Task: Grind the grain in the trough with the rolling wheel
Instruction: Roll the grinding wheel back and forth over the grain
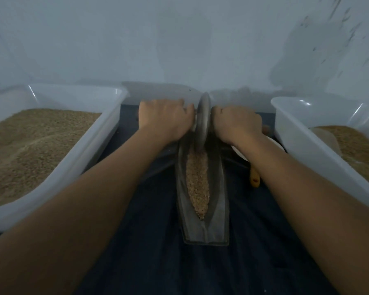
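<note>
Your left hand (pixel 164 119) and right hand (pixel 237 122) are each curled tight round the axle handle on either side of the rolling wheel (pixel 202 120) — it stands upright at the far end of the dark boat-shaped trough (pixel 218 209), rim down in the groove. The grain (pixel 197 184) lies in a long narrow strip along the trough's middle, running from the wheel back toward you, and the trough sits on a dark cloth (pixel 149 241). Either side sits a white plastic tub of grain — left tub (pixel 77 158), right tub (pixel 303 145) — and a yellowish wooden handle (pixel 255 177) pokes out under your right forearm.
</note>
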Tool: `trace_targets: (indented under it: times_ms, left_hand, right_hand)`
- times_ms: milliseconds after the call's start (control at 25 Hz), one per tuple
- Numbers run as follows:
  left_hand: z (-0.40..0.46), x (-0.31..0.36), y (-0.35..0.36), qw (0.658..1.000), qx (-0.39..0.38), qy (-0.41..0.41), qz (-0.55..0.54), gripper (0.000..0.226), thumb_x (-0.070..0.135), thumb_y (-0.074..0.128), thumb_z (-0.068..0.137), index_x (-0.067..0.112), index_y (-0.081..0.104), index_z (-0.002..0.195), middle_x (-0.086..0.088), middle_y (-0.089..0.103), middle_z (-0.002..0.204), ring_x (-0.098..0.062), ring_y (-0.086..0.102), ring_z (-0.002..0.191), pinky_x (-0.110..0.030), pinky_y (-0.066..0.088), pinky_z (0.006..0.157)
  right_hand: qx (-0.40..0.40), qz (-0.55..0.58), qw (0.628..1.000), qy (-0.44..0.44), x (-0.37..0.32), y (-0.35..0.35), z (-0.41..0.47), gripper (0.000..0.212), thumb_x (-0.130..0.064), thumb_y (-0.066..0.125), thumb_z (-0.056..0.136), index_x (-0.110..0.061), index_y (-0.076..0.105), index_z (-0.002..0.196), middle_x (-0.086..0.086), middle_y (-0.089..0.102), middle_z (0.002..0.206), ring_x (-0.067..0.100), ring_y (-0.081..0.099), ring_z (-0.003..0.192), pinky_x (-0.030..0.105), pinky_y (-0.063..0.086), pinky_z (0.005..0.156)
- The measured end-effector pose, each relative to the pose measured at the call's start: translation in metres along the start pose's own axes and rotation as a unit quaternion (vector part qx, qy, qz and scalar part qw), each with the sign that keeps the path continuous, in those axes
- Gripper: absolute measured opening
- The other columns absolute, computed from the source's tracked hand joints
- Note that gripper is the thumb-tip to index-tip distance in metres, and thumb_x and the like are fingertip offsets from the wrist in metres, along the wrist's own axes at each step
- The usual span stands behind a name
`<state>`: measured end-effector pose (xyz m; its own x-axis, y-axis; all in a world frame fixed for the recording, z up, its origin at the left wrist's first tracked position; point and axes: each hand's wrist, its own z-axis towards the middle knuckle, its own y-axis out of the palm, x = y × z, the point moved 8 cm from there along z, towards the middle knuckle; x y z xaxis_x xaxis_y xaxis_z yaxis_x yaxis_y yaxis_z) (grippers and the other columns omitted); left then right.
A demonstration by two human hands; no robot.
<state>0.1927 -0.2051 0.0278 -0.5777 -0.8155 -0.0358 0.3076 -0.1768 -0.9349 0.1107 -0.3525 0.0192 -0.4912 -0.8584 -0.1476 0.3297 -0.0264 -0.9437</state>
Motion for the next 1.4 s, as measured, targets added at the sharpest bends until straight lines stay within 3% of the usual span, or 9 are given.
trace_targets:
  times_ms: [80, 200, 440, 640, 800, 880, 1080, 1240, 1400]
  left_hand:
    - [-0.028, 0.004, -0.004, 0.998, 0.044, 0.039, 0.032, 0.055, 0.049, 0.014, 0.107, 0.025, 0.061, 0.121, -0.009, 0.073, 0.114, -0.035, 0.068, 0.101, -0.042, 0.040, 0.071]
    - [-0.100, -0.001, -0.017, 0.991, 0.092, 0.090, -0.038, 0.065, 0.051, 0.013, 0.111, 0.017, 0.045, 0.156, -0.005, 0.063, 0.146, -0.028, 0.062, 0.129, -0.047, 0.053, 0.088]
    - [-0.109, -0.005, -0.017, 0.991, 0.078, 0.102, -0.044, 0.064, 0.054, 0.019, 0.111, 0.019, 0.044, 0.158, -0.004, 0.058, 0.153, -0.024, 0.057, 0.138, -0.049, 0.051, 0.100]
    - [0.000, -0.008, 0.008, 0.999, -0.019, 0.024, -0.019, 0.039, 0.045, 0.021, 0.109, 0.027, 0.056, 0.108, -0.013, 0.069, 0.120, -0.036, 0.062, 0.099, -0.044, 0.041, 0.076]
    - [0.009, -0.007, 0.013, 0.999, -0.025, 0.019, -0.017, 0.032, 0.042, 0.022, 0.109, 0.027, 0.048, 0.100, -0.014, 0.068, 0.117, -0.038, 0.064, 0.102, -0.043, 0.040, 0.075]
    - [-0.032, -0.004, 0.008, 0.999, 0.027, 0.044, -0.016, 0.040, 0.047, 0.019, 0.110, 0.025, 0.053, 0.110, -0.010, 0.070, 0.111, -0.036, 0.066, 0.093, -0.041, 0.045, 0.071]
    - [-0.141, -0.016, -0.021, 0.986, 0.100, 0.083, -0.106, 0.063, 0.054, 0.021, 0.113, 0.015, 0.038, 0.160, -0.005, 0.064, 0.146, -0.020, 0.062, 0.133, -0.037, 0.053, 0.096]
    - [-0.126, -0.009, -0.014, 0.990, 0.057, 0.071, -0.111, 0.068, 0.056, 0.018, 0.111, 0.016, 0.038, 0.161, -0.004, 0.053, 0.158, -0.022, 0.047, 0.148, -0.047, 0.043, 0.114]
    - [-0.035, -0.003, 0.003, 0.998, 0.019, 0.019, -0.056, 0.053, 0.051, 0.019, 0.108, 0.025, 0.058, 0.133, -0.009, 0.069, 0.130, -0.032, 0.057, 0.126, -0.050, 0.045, 0.093]
  right_hand:
    - [0.031, 0.015, 0.999, -0.036, 0.003, 0.001, -0.024, 0.042, -0.035, 0.022, 0.109, -0.022, 0.057, 0.089, 0.012, 0.066, 0.099, 0.039, 0.061, 0.105, 0.047, 0.045, 0.078]
    - [0.069, 0.078, 0.990, -0.090, 0.009, -0.010, -0.099, 0.064, -0.048, 0.014, 0.108, -0.017, 0.058, 0.142, 0.007, 0.058, 0.148, 0.030, 0.043, 0.147, 0.050, 0.039, 0.112]
    - [0.052, 0.059, 0.989, -0.123, 0.003, -0.016, -0.114, 0.067, -0.050, 0.014, 0.107, -0.017, 0.045, 0.156, 0.002, 0.044, 0.162, 0.023, 0.031, 0.154, 0.046, 0.029, 0.124]
    - [0.053, 0.000, 0.997, -0.047, -0.007, -0.011, -0.002, 0.056, -0.038, 0.021, 0.106, -0.016, 0.072, 0.096, 0.010, 0.071, 0.102, 0.036, 0.062, 0.107, 0.041, 0.041, 0.080]
    - [0.044, -0.053, 0.997, -0.033, -0.012, -0.011, 0.013, 0.057, -0.039, 0.020, 0.104, -0.018, 0.070, 0.089, 0.011, 0.070, 0.099, 0.032, 0.061, 0.095, 0.040, 0.042, 0.078]
    - [0.091, -0.018, 0.993, -0.074, -0.012, -0.018, -0.030, 0.053, -0.038, 0.024, 0.108, -0.018, 0.068, 0.084, 0.010, 0.070, 0.093, 0.035, 0.066, 0.097, 0.041, 0.047, 0.079]
    - [0.139, 0.014, 0.979, -0.149, -0.009, -0.036, -0.135, 0.061, -0.041, 0.022, 0.108, -0.010, 0.056, 0.147, 0.008, 0.059, 0.148, 0.028, 0.049, 0.144, 0.049, 0.040, 0.116]
    - [0.113, 0.000, 0.984, -0.137, -0.012, -0.032, -0.122, 0.063, -0.042, 0.020, 0.107, -0.011, 0.060, 0.143, 0.009, 0.060, 0.147, 0.029, 0.048, 0.144, 0.048, 0.040, 0.116]
    - [0.040, -0.008, 0.997, -0.069, -0.008, -0.010, -0.031, 0.050, -0.035, 0.023, 0.110, -0.017, 0.069, 0.099, 0.010, 0.072, 0.112, 0.036, 0.064, 0.113, 0.045, 0.050, 0.084]
